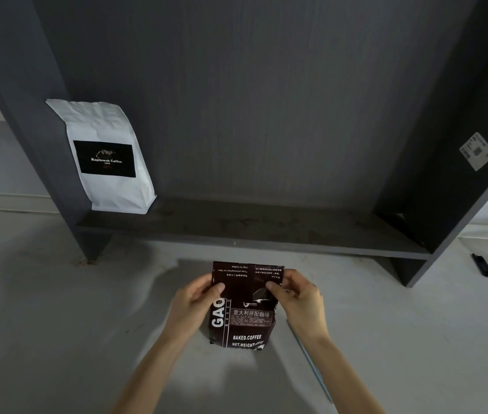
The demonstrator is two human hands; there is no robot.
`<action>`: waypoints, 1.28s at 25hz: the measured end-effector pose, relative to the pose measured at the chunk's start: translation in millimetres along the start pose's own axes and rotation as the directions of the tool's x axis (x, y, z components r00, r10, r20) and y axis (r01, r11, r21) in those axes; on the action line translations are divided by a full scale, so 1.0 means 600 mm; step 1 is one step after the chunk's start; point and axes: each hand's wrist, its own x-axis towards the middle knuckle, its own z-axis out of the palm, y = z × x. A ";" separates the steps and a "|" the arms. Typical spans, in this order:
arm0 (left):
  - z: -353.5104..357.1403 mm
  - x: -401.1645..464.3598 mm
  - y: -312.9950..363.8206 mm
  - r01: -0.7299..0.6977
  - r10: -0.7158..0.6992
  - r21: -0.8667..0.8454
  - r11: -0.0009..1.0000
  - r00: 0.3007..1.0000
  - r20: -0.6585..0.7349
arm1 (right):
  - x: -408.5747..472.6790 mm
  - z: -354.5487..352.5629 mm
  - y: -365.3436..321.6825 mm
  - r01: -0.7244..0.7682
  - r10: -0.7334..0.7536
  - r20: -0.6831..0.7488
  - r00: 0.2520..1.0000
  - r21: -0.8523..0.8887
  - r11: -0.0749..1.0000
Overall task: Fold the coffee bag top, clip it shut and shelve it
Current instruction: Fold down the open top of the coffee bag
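A dark brown coffee bag (244, 321) with white lettering stands on the pale grey floor, just in front of a low dark shelf (251, 231). Its top flap is bent over toward me, so the print on it reads upside down. My left hand (193, 303) pinches the flap's left edge, thumb on the front. My right hand (299, 297) pinches the right edge the same way. No clip shows in either hand.
A white coffee bag (108, 156) with a black label stands at the shelf's left end against the side panel. A small black object (483, 265) lies on the floor at the far right. A thin pale strip (311, 360) lies beside my right forearm.
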 end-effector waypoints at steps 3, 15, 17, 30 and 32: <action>0.004 -0.009 0.001 0.030 -0.030 -0.066 0.997 1.000 -0.001 | -0.003 -0.008 0.010 0.020 -0.021 0.026 0.999 0.036 0.999; -0.005 -0.013 -0.007 0.046 -0.048 -0.087 0.995 0.999 -0.017 | 0.005 -0.034 0.012 -0.005 -0.025 0.175 0.984 0.169 0.986; -0.007 -0.012 -0.008 0.049 -0.050 -0.093 0.994 0.999 -0.005 | 0.009 -0.022 0.012 -0.017 -0.018 0.244 0.970 0.138 0.990; 0.001 -0.013 -0.029 0.014 -0.015 0.013 1.000 0.997 0.076 | -0.007 -0.008 0.032 -0.046 0.047 -0.020 0.999 0.037 0.998; -0.004 -0.008 -0.027 -0.022 0.015 0.073 0.997 0.996 0.091 | -0.006 -0.009 0.028 -0.036 0.036 -0.021 0.999 0.023 0.999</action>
